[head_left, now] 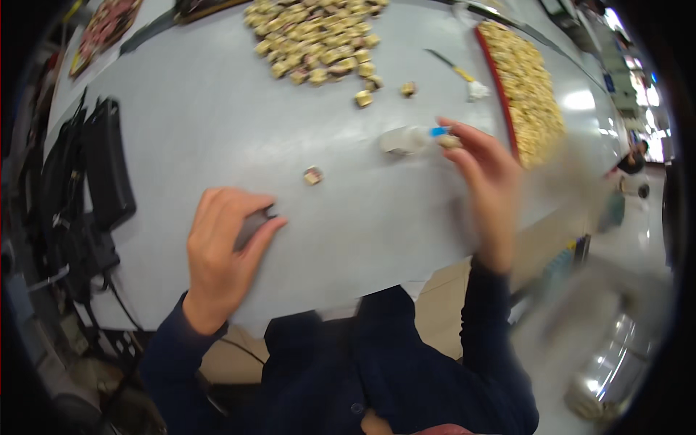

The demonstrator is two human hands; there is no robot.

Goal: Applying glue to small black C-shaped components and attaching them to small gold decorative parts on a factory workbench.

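My left hand (222,243) is over the near left of the table, its thumb and forefinger closed on a small dark piece (271,211). Farther right, my right hand (487,170) pinches a small yellowish block (449,141) between thumb and fingertips. Just left of those fingertips is a small translucent bottle (404,140) on its side, with a blue tip (438,132) close to them; whether the fingers touch the tip I cannot tell. One small block with a pinkish-brown face (312,175) sits alone on the table between my hands.
Many yellow-and-dark blocks (319,36) lie spread at the far middle, with a loose block (409,89) nearby. A yellow-handled knife (453,67) rests beside a white wad (477,90). At right stands a red-edged tray (495,80) full of yellowish pieces; black equipment (109,163) is at left.
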